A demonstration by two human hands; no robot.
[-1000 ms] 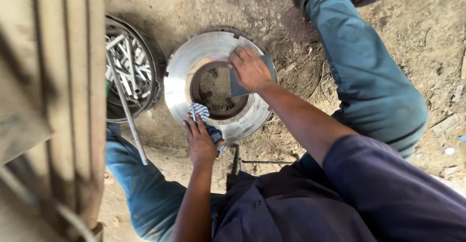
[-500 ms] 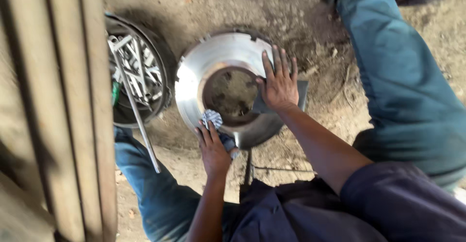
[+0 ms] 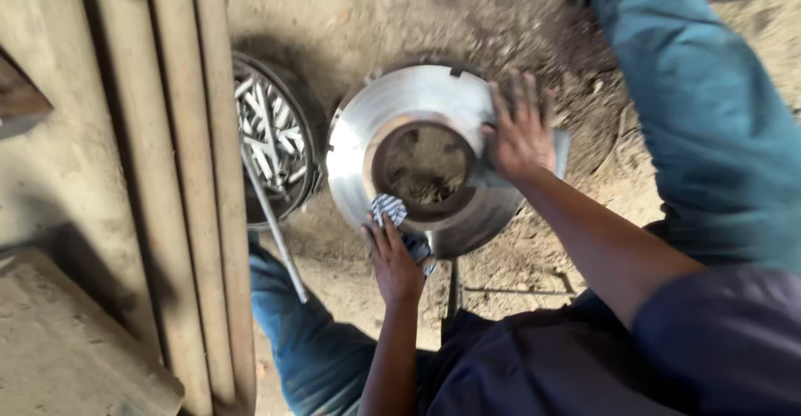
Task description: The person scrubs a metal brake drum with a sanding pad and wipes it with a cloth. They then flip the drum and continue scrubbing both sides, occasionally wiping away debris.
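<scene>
Head view: tool-filled round tray beside disc

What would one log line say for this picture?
left hand: presses striped cloth on metal disc | right hand: flat on disc rim | ground: dirt

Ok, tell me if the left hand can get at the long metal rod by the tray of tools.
Probably yes. The left hand presses a striped cloth on the metal disc's near edge, and the rod lies just to its left on bare ground with nothing between. It would have to leave the cloth first.

Dirt-floor workshop: tool tray
</scene>
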